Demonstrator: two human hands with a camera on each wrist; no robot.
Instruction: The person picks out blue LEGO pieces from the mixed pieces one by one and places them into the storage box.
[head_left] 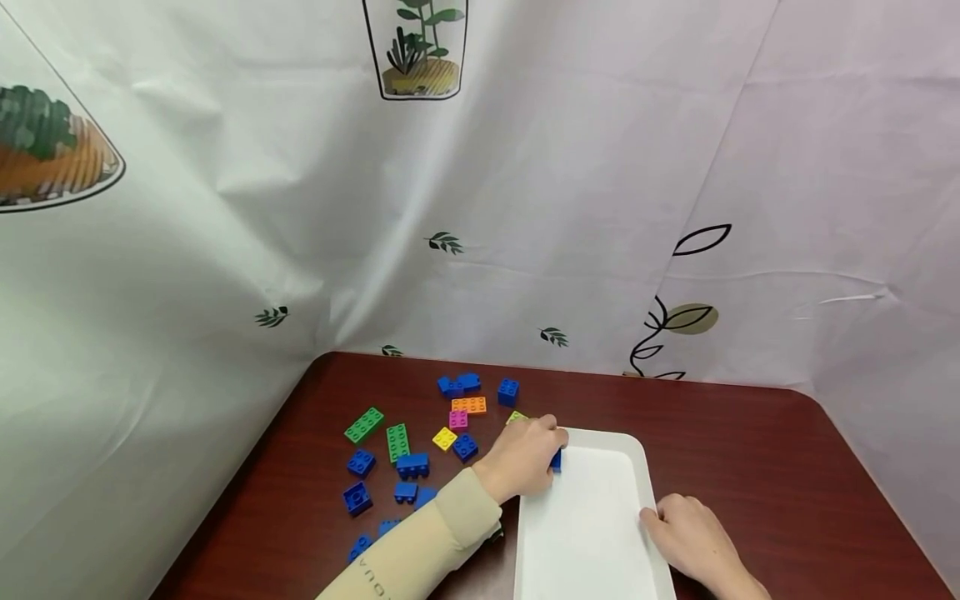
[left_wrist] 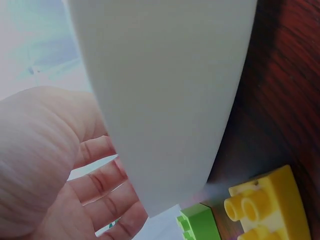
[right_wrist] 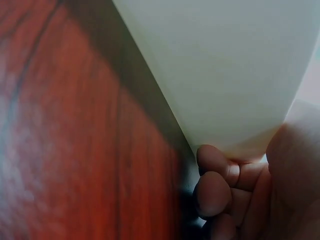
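Left hand (head_left: 527, 454) holds small blue studded plastic brick (head_left: 556, 462) at left rim of shallow white rectangular plastic tray (head_left: 588, 525), near far end; right hand (head_left: 697, 537) pinches right rim.
Left grip narrow on brick, partly hidden; right grip has thumb over rim, fingers curled outside. Brick probably light, stiff, slightly slick: best pinched across opposite sides. Tray likely light, rigid, could slide on red-brown worktop (head_left: 787, 475); steady by rim.

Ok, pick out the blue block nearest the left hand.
The blue block partly covered by the left hand, seen against the white tray; the other visible blue blocks lie farther left.
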